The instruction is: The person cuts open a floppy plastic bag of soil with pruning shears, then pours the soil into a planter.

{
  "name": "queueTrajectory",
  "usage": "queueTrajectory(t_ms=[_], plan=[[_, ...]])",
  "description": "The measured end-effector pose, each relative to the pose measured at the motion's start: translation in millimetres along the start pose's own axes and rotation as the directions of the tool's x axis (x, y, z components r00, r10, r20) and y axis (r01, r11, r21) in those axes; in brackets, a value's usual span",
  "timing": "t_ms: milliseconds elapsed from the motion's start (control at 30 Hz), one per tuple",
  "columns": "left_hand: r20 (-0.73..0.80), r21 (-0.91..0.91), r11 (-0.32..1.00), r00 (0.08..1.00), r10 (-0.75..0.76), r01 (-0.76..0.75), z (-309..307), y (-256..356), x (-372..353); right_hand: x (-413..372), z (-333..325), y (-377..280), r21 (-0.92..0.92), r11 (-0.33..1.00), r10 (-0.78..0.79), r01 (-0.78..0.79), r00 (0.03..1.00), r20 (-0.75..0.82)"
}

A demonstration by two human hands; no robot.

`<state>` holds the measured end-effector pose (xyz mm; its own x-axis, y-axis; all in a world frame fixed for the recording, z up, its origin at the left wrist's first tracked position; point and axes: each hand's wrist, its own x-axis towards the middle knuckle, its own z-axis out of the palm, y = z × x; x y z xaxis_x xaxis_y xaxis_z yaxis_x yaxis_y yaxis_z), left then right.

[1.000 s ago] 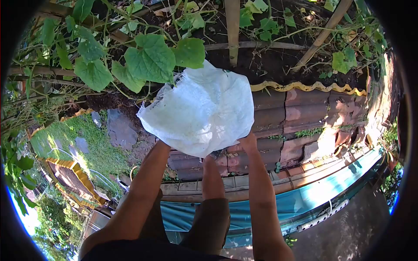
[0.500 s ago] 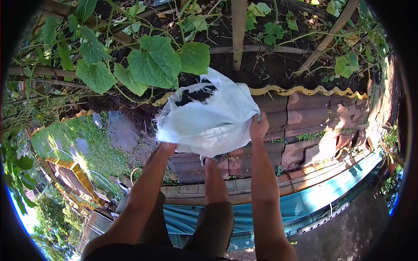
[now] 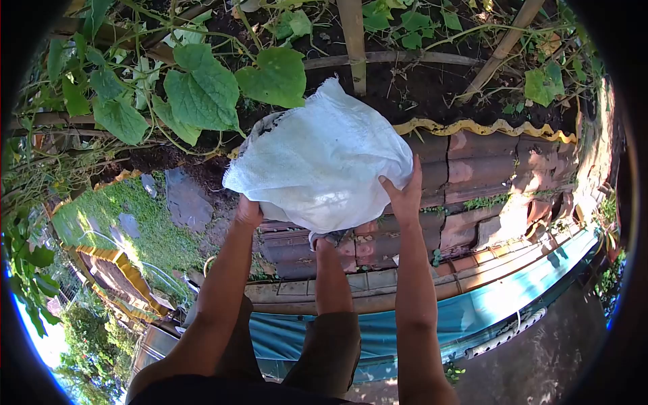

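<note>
A white woven sack [image 3: 324, 162] with a frayed edge hangs between my two hands, over the tiles and the edge of the soil bed. My left hand [image 3: 249, 210] grips its lower left edge, with the fingers mostly hidden beneath the cloth. At the sack's right side, my right hand [image 3: 407, 192] has its thumb on the front and its fingers round the back. The white cloth faces me, and the sack's mouth is mostly turned out of sight.
Broad-leaved vines [image 3: 202, 94] reach over from the upper left. Wooden stakes [image 3: 352, 47] rise from dark soil behind a wavy yellow edging [image 3: 486, 127]. Brown roof-like tiles [image 3: 472, 185] lie below, then a teal sheet [image 3: 472, 314]. Grass [image 3: 155, 219] spreads at left.
The sack has tipped, so the dark hollow of its mouth no longer shows. My right hand has shifted slightly right, its thumb now on the front. My left hand has moved slightly up and left.
</note>
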<state>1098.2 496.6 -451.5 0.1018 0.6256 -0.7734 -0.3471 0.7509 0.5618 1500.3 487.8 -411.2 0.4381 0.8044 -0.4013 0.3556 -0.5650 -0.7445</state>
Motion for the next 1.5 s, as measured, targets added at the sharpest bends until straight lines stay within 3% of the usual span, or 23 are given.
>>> queueTrajectory(t_ms=[33, 133, 233, 333, 367, 467, 567, 600, 700, 733, 800, 900, 967, 1033, 1100, 1133, 1200, 1267, 1333, 1367, 1400, 1467, 1500], plan=[[-0.052, 0.142, 0.989, 0.998, 0.039, -0.031, -18.3, -15.1, 14.6, 3.9, 0.1, 7.0, 0.025, 0.999, 0.039, -0.038, 0.999, -0.008], [-0.129, 0.516, 0.854, 0.979, 0.158, -0.070, -50.5, -33.0, 43.2, 9.0, 6.7, 58.3, 0.350, 0.915, 0.168, -0.201, 0.978, 0.124], [-0.070, 0.682, 0.728, 0.983, 0.168, -0.076, -58.5, -26.3, 45.4, 5.3, 1.0, 65.3, 0.207, 0.865, 0.293, -0.458, 0.794, 0.532], [0.017, 0.804, 0.587, 0.990, 0.143, -0.099, -70.2, -14.4, 50.0, 0.7, 12.0, 80.3, -0.029, 0.928, 0.328, -0.370, 0.781, 0.531], [0.055, 0.841, 0.528, 0.990, 0.131, -0.117, -74.8, -9.2, 52.9, -0.8, 17.0, 86.8, 0.075, 0.918, 0.300, -0.389, 0.807, 0.508], [0.176, 0.930, 0.341, 0.981, -0.087, -0.137, -81.0, 30.9, 45.4, -2.9, 31.9, 106.6, 0.328, 0.843, 0.255, -0.426, 0.854, 0.453], [0.027, 0.967, 0.231, 0.855, -0.519, 0.109, -45.8, 66.7, 37.2, -6.9, 37.0, 103.1, 0.414, 0.775, 0.283, -0.477, 0.848, 0.447], [0.047, 0.972, 0.217, 0.826, -0.562, 0.093, -42.7, 62.6, 37.4, -7.0, 41.4, 105.8, 0.419, 0.771, 0.292, -0.479, 0.851, 0.436], [0.222, 0.975, 0.057, 0.940, -0.258, -0.215, -45.8, 23.0, 45.4, -10.7, 58.3, 108.0, 0.468, 0.746, 0.313, -0.473, 0.870, 0.380], [0.278, 0.960, 0.067, 0.950, -0.144, -0.271, -48.3, 3.2, 52.4, -10.6, 63.8, 105.0, 0.489, 0.738, 0.318, -0.466, 0.878, 0.357], [0.344, 0.920, 0.174, 0.936, 0.072, -0.352, -60.3, -42.1, 70.3, -16.9, 70.1, 89.0, 0.494, 0.754, 0.317, -0.433, 0.898, 0.304], [0.353, 0.791, 0.449, 0.910, 0.219, -0.415, -82.3, -76.2, 82.3, -32.6, 73.4, 67.1, 0.447, 0.806, 0.301, -0.387, 0.919, 0.254], [0.352, 0.834, 0.366, 0.908, 0.225, -0.414, -80.9, -72.4, 77.8, -48.1, 71.5, 50.2, 0.397, 0.821, 0.334, -0.411, 0.909, 0.249], [0.416, 0.908, -0.046, 0.881, 0.224, -0.417, -52.3, -35.0, 48.1, -68.9, 57.8, 30.5, 0.327, 0.809, 0.421, -0.488, 0.870, 0.257], [0.516, 0.856, -0.159, 0.830, 0.211, -0.492, -41.4, -17.7, 25.0, -90.1, 38.0, 8.2, 0.317, 0.807, 0.431, -0.498, 0.864, 0.260], [0.601, 0.798, -0.160, 0.745, 0.291, -0.581, -28.9, 6.6, 0.9, -98.9, 28.1, -7.6, 0.314, 0.806, 0.435, -0.502, 0.862, 0.262], [0.350, 0.751, 0.507, 0.906, 0.236, -0.422, -36.0, 0.8, -26.4, -114.8, 3.5, -49.2, 0.251, 0.843, 0.424, -0.476, 0.875, 0.235], [0.284, 0.688, 0.659, 0.948, 0.140, -0.304, -35.0, 14.1, -46.5, -126.8, -14.0, -74.0, 0.147, 0.905, 0.371, -0.399, 0.910, 0.185], [0.333, 0.843, 0.406, 0.935, 0.122, -0.354, -24.3, 46.8, -82.2, -126.9, -29.6, -99.3, 0.024, 0.872, 0.472, -0.490, 0.851, 0.228], [0.313, 0.645, 0.719, 0.948, 0.062, -0.260, -17.0, 64.4, -100.9, -127.1, -36.8, -113.4, -0.037, 0.847, 0.523, -0.530, 0.818, 0.240], [0.322, 0.360, 0.926, 0.947, -0.006, -0.117, -4.4, 86.2, -118.7, -129.1, -43.1, -131.0, -0.149, 0.836, 0.548, -0.528, 0.807, 0.220], [0.321, 0.103, 0.994, 0.947, -0.010, -0.025, -7.3, 101.6, -130.3, -122.9, -46.9, -165.0, -0.360, 0.788, 0.582, -0.499, 0.794, 0.175], [0.321, -0.028, 0.999, 0.947, -0.012, 0.022, -8.6, 109.6, -136.5, -115.4, -43.2, -170.5, -0.247, 0.800, 0.595, -0.546, 0.773, 0.221]])
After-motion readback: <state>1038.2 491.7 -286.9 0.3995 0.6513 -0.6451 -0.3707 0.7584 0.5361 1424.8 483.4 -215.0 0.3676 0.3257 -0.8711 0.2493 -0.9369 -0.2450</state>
